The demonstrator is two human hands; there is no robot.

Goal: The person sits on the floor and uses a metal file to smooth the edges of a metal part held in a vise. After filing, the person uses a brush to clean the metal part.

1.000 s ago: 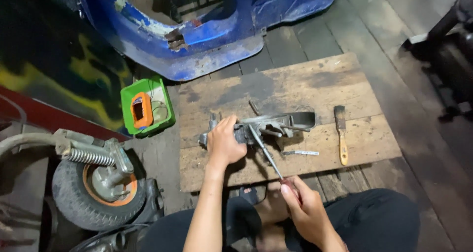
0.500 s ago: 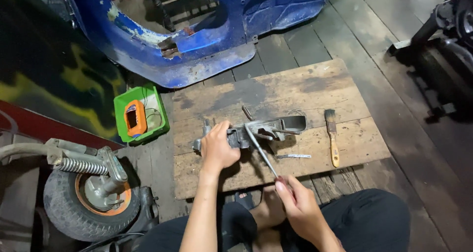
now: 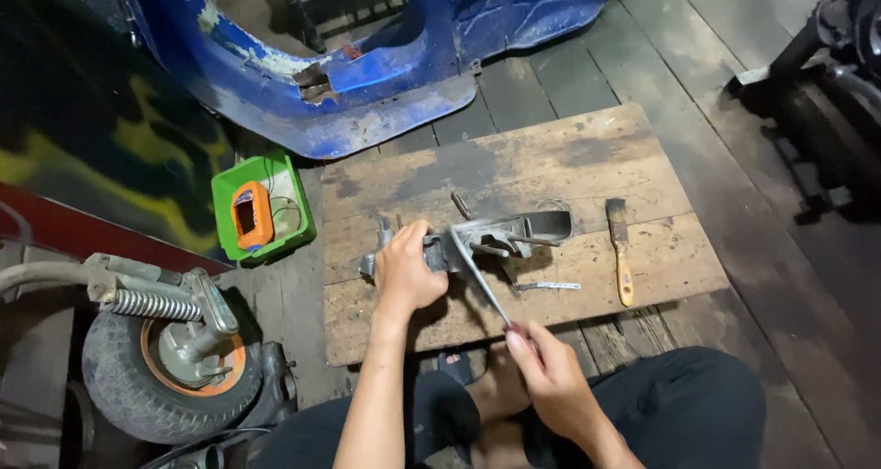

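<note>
A grey metal part point(image 3: 514, 232) with brackets and rods lies on a worn wooden board point(image 3: 551, 166). My left hand point(image 3: 406, 272) presses down on the part's left end and grips it. My right hand point(image 3: 549, 375) sits near the board's front edge and holds the lower end of a long thin metal rod point(image 3: 477, 274). The rod slants up and left, and its far tip meets the metal part beside my left hand.
A yellow-handled brush point(image 3: 621, 249) and a small flat metal strip point(image 3: 549, 286) lie on the board at right. A green tray point(image 3: 290, 235) with an orange device stands left of it. A small wheel with a spring point(image 3: 165, 359) is at lower left, a blue vehicle body point(image 3: 367, 83) behind.
The view has shifted a little between frames. Both hands keep their hold, and the rod stays slanted against the metal part.
</note>
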